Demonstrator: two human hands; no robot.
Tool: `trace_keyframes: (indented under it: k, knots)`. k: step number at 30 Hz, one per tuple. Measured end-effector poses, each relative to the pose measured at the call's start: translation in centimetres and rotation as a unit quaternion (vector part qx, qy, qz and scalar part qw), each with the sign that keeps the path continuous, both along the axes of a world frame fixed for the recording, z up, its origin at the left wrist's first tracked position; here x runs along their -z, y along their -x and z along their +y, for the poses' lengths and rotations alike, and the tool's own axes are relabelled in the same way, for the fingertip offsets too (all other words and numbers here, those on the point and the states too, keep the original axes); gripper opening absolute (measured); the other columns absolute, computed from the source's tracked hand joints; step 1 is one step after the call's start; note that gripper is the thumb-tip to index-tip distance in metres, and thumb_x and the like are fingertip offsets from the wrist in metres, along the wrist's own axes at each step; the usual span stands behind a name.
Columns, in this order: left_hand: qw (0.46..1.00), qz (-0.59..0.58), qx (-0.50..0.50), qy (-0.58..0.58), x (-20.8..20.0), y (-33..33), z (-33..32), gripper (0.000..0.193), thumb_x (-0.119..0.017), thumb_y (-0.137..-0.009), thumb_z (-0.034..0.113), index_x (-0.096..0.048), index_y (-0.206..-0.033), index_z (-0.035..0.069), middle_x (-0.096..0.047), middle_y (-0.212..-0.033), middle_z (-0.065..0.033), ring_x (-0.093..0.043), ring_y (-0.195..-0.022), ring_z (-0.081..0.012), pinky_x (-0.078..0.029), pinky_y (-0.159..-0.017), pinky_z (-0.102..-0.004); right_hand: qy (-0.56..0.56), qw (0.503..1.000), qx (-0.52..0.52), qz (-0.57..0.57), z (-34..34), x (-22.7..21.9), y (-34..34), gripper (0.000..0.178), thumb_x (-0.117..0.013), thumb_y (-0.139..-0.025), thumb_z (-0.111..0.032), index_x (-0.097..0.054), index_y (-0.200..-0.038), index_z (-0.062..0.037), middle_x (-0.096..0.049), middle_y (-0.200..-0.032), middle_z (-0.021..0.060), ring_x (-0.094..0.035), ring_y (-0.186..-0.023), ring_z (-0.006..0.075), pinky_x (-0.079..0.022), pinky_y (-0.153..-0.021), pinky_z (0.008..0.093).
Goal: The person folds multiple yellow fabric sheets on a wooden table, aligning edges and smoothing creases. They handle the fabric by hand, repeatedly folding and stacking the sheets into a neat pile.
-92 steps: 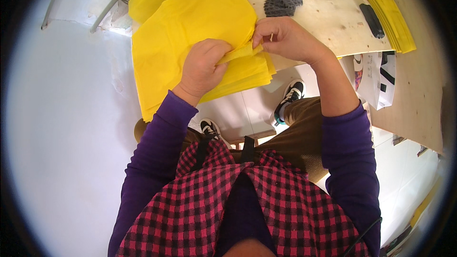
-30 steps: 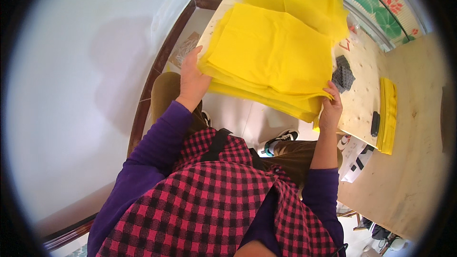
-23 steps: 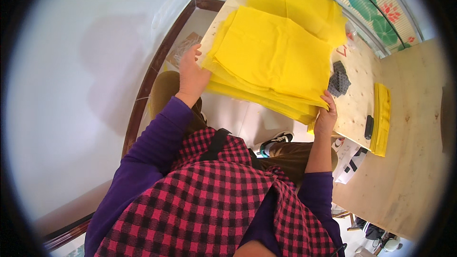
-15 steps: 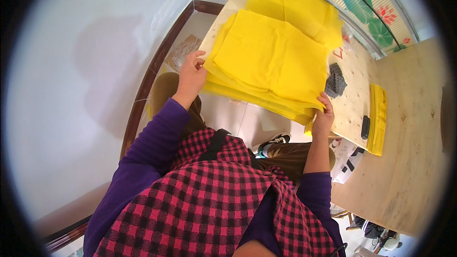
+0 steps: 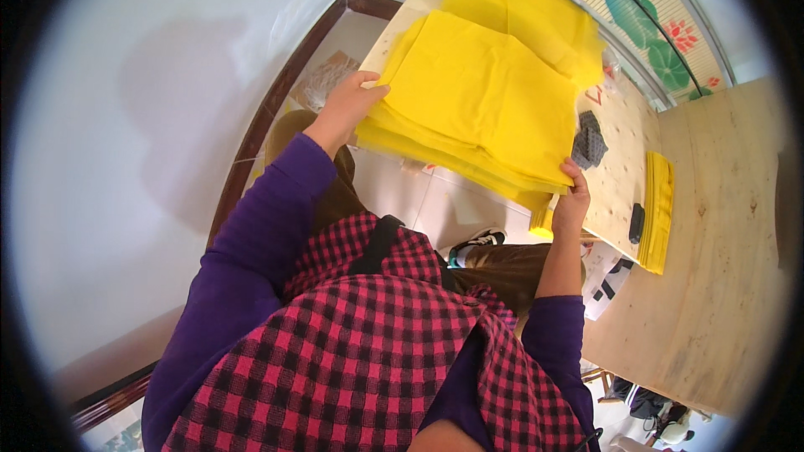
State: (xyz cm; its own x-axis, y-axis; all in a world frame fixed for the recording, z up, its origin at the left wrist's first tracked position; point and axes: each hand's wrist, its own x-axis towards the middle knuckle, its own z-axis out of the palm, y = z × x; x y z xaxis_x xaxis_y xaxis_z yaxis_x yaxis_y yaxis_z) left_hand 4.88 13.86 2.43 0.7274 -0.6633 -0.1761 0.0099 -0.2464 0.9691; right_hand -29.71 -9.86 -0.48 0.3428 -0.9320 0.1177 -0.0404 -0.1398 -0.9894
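A stack of thin yellow fabric sheets (image 5: 477,92) lies in front of me, its near edge hanging over the table's edge. My left hand (image 5: 342,107) is at the stack's left edge, finger and thumb closed on the fabric there. At the near right corner, my right hand (image 5: 573,201) pinches the sheets, thumb on top and the other fingers mostly hidden. Behind this stack lies another yellow fabric pile (image 5: 532,12), partly covered by it.
On the wooden table (image 5: 624,130) lies a crumpled dark grey cloth (image 5: 590,141). Further right are a small black object (image 5: 636,223) and a folded yellow bundle (image 5: 658,209). A wooden panel (image 5: 703,285) stands at the right, a white wall (image 5: 167,75) at the left.
My left hand has moved up and right, onto the fabric's left edge. My right hand keeps its hold on the near right corner, almost unmoved.
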Motion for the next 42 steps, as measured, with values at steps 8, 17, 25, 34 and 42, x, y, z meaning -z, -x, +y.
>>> trace_keyframes:
  k: [8,17,25,34,42]
  knots:
    - [0.990,-0.081,0.080,-0.079,-2.4,-0.6,-1.3,0.049,-0.065,-0.086,0.024,-0.052,-0.129,0.003,-0.059,-0.096,-0.0118,-0.056,-0.079,-0.0170,-0.046,-0.068,-0.0287,0.000,0.999,0.000,0.044,0.3,-1.9,0.1,0.029,-0.046,-0.085,0.012,-0.065,-0.103,0.0011,-0.057,-0.128,0.0142,-0.053,-0.120,0.0238,-0.039,-0.103,0.0302]
    - [0.994,0.024,0.103,-0.027,-1.2,-1.0,0.1,0.057,-0.067,-0.081,0.011,-0.048,-0.135,0.009,-0.052,-0.084,-0.0033,-0.049,-0.067,-0.0110,-0.040,-0.057,-0.0247,-0.044,0.999,-0.029,-0.006,-0.1,-1.8,0.6,0.039,-0.036,-0.081,0.015,-0.064,-0.106,0.0025,-0.056,-0.128,0.0157,-0.053,-0.120,0.0232,-0.039,-0.105,0.0326]
    - [0.992,0.023,0.120,-0.009,-0.5,-1.0,0.9,0.059,-0.065,-0.079,0.006,-0.049,-0.136,0.012,-0.050,-0.082,-0.0014,-0.048,-0.066,-0.0103,-0.038,-0.057,-0.0233,-0.101,0.993,-0.019,-0.052,-0.4,-1.9,0.7,0.030,-0.042,-0.090,0.001,-0.061,-0.114,0.0012,-0.059,-0.124,0.0124,-0.056,-0.114,0.0208,-0.040,-0.103,0.0314]
    - [0.994,0.014,0.106,0.002,0.7,-1.1,0.7,0.059,-0.062,-0.078,0.003,-0.050,-0.135,0.012,-0.050,-0.080,-0.0006,-0.048,-0.066,-0.0107,-0.038,-0.057,-0.0250,-0.013,0.996,-0.022,0.085,-0.1,-2.2,0.3,0.027,-0.054,-0.095,-0.011,-0.058,-0.120,0.0007,-0.062,-0.119,0.0083,-0.055,-0.112,0.0164,-0.040,-0.098,0.0285]
    - [0.996,-0.015,0.086,0.018,0.7,-0.7,0.9,0.058,-0.061,-0.079,0.005,-0.050,-0.135,0.010,-0.056,-0.081,-0.0018,-0.052,-0.070,-0.0093,-0.040,-0.060,-0.0235,0.098,0.953,0.043,0.283,1.3,-4.9,-1.9,0.034,-0.063,-0.091,-0.023,-0.060,-0.119,-0.0035,-0.058,-0.126,0.0146,-0.052,-0.120,0.0244,-0.038,-0.102,0.0342]
